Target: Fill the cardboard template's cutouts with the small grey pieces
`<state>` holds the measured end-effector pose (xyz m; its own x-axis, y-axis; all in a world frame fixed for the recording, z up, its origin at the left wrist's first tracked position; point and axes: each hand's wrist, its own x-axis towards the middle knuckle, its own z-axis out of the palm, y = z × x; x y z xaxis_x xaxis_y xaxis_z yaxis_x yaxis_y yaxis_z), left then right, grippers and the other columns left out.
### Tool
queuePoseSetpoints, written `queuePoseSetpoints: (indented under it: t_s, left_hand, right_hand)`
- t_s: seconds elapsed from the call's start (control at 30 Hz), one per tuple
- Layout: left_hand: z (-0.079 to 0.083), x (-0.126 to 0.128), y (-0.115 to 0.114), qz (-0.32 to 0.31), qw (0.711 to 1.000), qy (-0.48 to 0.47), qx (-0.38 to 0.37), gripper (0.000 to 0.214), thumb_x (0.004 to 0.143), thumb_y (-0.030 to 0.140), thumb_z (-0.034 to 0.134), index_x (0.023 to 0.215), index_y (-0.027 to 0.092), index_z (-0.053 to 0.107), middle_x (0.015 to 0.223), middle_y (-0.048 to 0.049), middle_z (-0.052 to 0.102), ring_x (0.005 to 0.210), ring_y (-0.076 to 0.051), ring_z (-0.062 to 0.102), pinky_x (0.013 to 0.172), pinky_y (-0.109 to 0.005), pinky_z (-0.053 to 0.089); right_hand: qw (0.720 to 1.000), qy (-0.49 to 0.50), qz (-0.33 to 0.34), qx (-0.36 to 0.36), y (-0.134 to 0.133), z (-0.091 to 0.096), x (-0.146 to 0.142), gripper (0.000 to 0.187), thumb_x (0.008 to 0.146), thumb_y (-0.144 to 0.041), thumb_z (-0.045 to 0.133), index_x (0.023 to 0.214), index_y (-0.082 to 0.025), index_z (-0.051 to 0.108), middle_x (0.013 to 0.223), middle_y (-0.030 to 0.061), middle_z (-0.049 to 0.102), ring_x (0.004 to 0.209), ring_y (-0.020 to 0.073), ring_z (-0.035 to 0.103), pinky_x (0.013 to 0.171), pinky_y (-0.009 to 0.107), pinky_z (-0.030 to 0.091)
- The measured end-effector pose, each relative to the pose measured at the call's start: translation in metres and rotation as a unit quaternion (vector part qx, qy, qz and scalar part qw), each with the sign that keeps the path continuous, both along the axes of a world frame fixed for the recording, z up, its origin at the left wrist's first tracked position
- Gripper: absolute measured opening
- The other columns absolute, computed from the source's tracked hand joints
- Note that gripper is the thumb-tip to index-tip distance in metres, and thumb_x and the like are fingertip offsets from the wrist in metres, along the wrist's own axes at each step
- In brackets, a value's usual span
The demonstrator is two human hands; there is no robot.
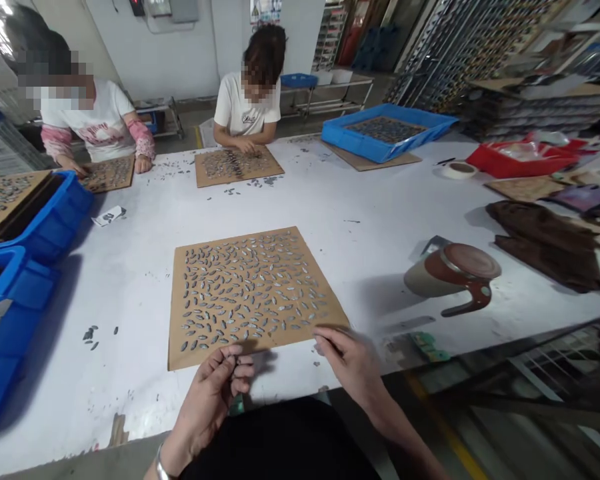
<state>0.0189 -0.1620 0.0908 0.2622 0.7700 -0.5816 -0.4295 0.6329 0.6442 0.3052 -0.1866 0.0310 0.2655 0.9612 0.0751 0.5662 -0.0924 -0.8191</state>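
A brown cardboard sheet (177, 347) lies on the white table, covered with rows of small grey leaf-shaped pieces (250, 287). My left hand (217, 383) is just off its near edge, palm up with fingers curled around what look like a few of the same small grey pieces. At the sheet's near right corner is my right hand (350, 363), thumb and forefinger pinched together at the board's surface. Whatever sits between those fingertips is too small to make out.
Blue crates (55, 220) with stacked boards stand at the left. A lidded mug (440, 270), dark cloth (545, 243) and red tray (525, 157) are at the right. Across the table, two people work at boards near a blue tray (340, 137). Loose pieces (91, 335) lie left.
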Motion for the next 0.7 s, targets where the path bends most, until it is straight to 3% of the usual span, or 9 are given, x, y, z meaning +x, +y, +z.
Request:
queuePoseSetpoints:
  t_s: [0.1,0.37,0.7]
  left_hand:
    - [0.002,0.0,0.0,-0.003,1.0,0.013,0.006,0.025,0.086,0.026,0.08,0.104,0.015,0.066,0.093,-0.0102,0.075,0.077,-0.015,0.07,0.062,-0.022,0.055]
    - [0.002,-0.007,0.003,-0.03,0.998,0.05,0.012,0.046,0.076,0.046,0.087,0.101,0.016,0.063,0.079,-0.0038,0.071,0.059,-0.011,0.062,0.046,-0.019,0.042]
    - [0.0,-0.005,0.009,-0.072,0.996,0.054,0.017,0.044,0.079,0.051,0.083,0.099,0.017,0.063,0.079,-0.004,0.071,0.057,-0.011,0.06,0.044,-0.019,0.04]
  right_hand:
    - [1.0,-0.011,0.004,0.029,0.016,0.003,-0.003,0.023,0.092,-0.037,0.059,0.1,-0.024,0.076,0.098,0.0084,0.082,0.09,0.0279,0.078,0.082,0.039,0.063]
    - [0.982,-0.148,0.106,0.046,0.062,0.011,-0.02,0.02,0.096,-0.022,0.053,0.095,-0.024,0.073,0.098,0.0061,0.077,0.087,0.0227,0.072,0.078,0.032,0.056]
    - [0.978,-0.173,0.113,0.002,0.067,0.008,-0.027,0.023,0.098,-0.021,0.052,0.098,-0.023,0.075,0.103,0.0071,0.075,0.091,0.0233,0.072,0.078,0.033,0.056]
